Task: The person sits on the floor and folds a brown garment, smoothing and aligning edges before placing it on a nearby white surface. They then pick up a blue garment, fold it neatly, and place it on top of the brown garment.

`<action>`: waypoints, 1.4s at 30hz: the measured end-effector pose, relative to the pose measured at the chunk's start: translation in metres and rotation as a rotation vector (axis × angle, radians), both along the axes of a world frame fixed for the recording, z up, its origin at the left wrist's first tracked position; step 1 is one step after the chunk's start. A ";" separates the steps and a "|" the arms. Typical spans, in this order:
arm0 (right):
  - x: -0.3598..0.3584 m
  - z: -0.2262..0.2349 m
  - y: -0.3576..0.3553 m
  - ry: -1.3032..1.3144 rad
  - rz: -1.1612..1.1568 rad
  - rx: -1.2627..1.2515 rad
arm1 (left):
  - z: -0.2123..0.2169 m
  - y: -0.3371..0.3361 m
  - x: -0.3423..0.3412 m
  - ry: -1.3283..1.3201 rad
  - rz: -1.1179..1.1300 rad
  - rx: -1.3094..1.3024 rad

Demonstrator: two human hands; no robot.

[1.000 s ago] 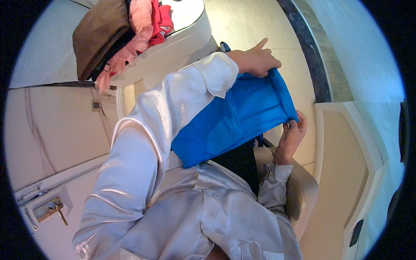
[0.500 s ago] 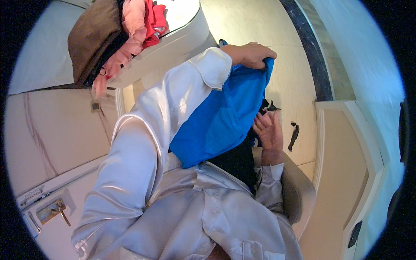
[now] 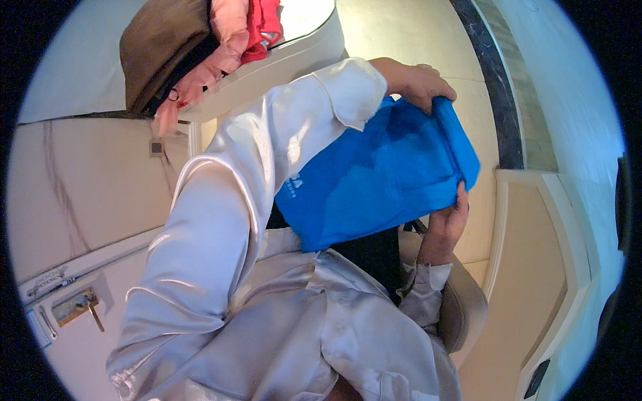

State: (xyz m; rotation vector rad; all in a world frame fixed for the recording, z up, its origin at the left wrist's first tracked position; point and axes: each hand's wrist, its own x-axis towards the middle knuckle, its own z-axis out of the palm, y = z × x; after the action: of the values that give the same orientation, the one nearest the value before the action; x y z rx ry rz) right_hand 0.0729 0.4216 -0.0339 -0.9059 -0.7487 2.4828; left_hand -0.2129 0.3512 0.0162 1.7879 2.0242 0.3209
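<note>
A blue fabric piece (image 3: 381, 174) with small white print at its left end is stretched over my lap. Whether it is a garment or a bag I cannot tell. My left hand (image 3: 422, 87) is closed on its far edge, fingertips curled over the corner. Nearer to me, my right hand (image 3: 451, 217) pinches the right side, thumb showing at the edge and the other fingers mostly hidden. Between the hands, the right end is turned over in a folded band. Black fabric (image 3: 368, 262) shows below the blue piece, on my lap.
A white rounded table (image 3: 294, 63) at the upper left bears a brown cloth item (image 3: 167, 50), a pink ruffled fabric (image 3: 227, 40) and a red cloth (image 3: 262, 30). A grey chair arm (image 3: 465, 304) is at my right, beside a cream panel (image 3: 535, 267).
My right hand has risen from beside the blue fabric and taken hold of its right edge. My left hand has shifted right. The right end is now spread and folded over.
</note>
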 end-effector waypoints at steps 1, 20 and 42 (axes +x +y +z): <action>0.001 -0.006 0.005 0.017 -0.029 0.018 | -0.003 -0.001 0.000 0.021 -0.037 0.057; 0.017 0.085 -0.054 0.069 0.088 1.248 | 0.086 -0.121 0.025 0.839 -0.041 0.495; 0.046 0.088 -0.125 0.331 0.813 1.808 | 0.031 -0.300 0.128 0.870 0.246 0.360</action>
State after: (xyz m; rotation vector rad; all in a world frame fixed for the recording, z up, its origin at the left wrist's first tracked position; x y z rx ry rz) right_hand 0.1184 0.2970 0.0544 0.5668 -2.6823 1.1452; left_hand -0.0847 0.0508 0.0473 2.1236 2.9496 -0.0604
